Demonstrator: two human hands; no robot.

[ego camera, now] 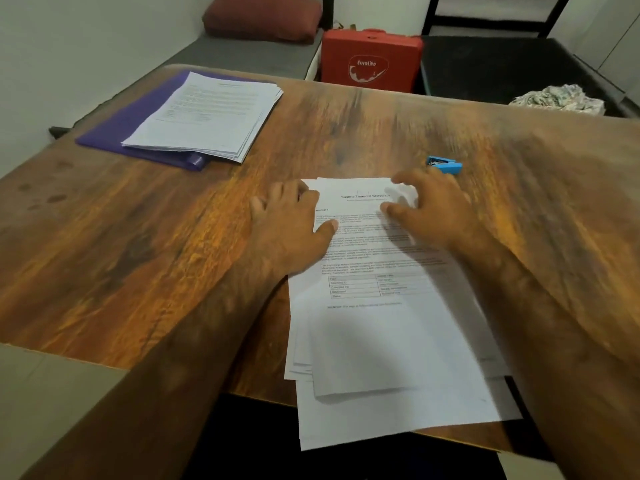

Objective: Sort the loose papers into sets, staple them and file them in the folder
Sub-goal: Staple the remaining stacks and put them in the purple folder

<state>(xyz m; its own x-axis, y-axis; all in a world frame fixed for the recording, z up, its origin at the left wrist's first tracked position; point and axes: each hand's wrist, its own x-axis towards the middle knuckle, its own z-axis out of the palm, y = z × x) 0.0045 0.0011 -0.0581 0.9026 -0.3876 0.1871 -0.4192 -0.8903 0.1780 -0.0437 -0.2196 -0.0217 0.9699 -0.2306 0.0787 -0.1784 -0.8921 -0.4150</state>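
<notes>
This looked like a room in a home, pressed into use for paperwork. A wood-grain desk (346, 126) stood close to a low bed (242, 57) with a grey mattress and a dark red pillow (261, 17). Beyond the desk's far edge a red case (370, 60) marked Eurolite sat between the bed and a black chair (485, 15). A crumpled patterned cloth (557, 98) lay nearby, and the wall (86, 46) was plain and pale. Only the purple folder (114, 129), printed sheets (207, 112) and small blue stapler (444, 164) suggested office work.
</notes>
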